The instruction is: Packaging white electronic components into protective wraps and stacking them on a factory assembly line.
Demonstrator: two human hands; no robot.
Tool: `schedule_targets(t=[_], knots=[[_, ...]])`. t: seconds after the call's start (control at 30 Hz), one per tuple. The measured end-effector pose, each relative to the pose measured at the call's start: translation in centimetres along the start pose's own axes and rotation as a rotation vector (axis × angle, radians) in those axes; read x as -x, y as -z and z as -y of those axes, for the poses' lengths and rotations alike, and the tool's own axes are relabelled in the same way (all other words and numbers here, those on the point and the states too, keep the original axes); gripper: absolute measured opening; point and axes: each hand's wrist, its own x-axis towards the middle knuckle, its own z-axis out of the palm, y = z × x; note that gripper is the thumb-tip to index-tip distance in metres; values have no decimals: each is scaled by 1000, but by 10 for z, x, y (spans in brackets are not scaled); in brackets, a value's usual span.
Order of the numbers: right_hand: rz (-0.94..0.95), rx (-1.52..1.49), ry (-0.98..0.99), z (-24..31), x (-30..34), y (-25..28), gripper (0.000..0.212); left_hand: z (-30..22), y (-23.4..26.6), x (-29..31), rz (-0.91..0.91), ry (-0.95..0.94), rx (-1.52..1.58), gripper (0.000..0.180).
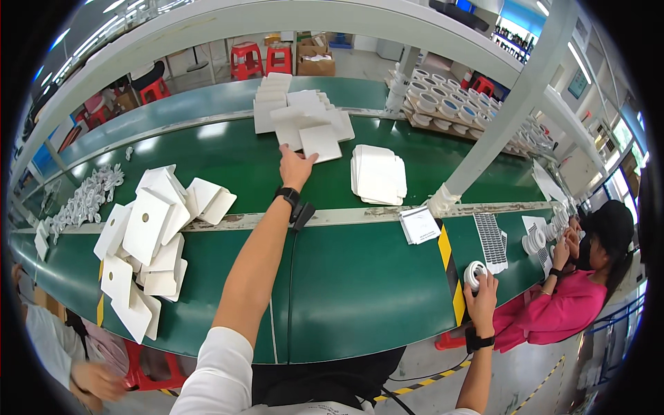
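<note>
My left hand (297, 168) is stretched out to the near edge of a heap of flat white boxes (283, 114). Its thumb and fingers are apart, touching or almost touching the lowest boxes, beside a square white box (321, 142). In my right hand (482, 301), close to the table's front edge, is a round white ring-like piece (475, 274), possibly a coiled cable. A neat stack of white sheets or flat boxes (379, 174) lies right of the heap. Small printed white leaflets (419, 225) rest nearer, by the post.
At left lie loose white boxes (149, 221) and bundled white cables (90, 194). A white post (498, 117) rises at right, before trays of round white pieces (449, 100). Sticker sheets (490, 238) lie near a co-worker in pink (567, 304). Another person (55, 346) is at far left.
</note>
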Motion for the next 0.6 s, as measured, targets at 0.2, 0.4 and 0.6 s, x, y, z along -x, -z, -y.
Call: schedule_targets(t=[0.2, 0.4, 0.6], knots=[[107, 8, 57, 21, 3, 17, 35, -4, -28, 4, 70, 61, 55, 90], [302, -47, 201, 49, -2, 14, 40, 18, -30, 1, -101, 4, -20, 68], [107, -243, 286, 66, -35, 30, 47, 2, 59, 77, 163, -242, 272, 46]])
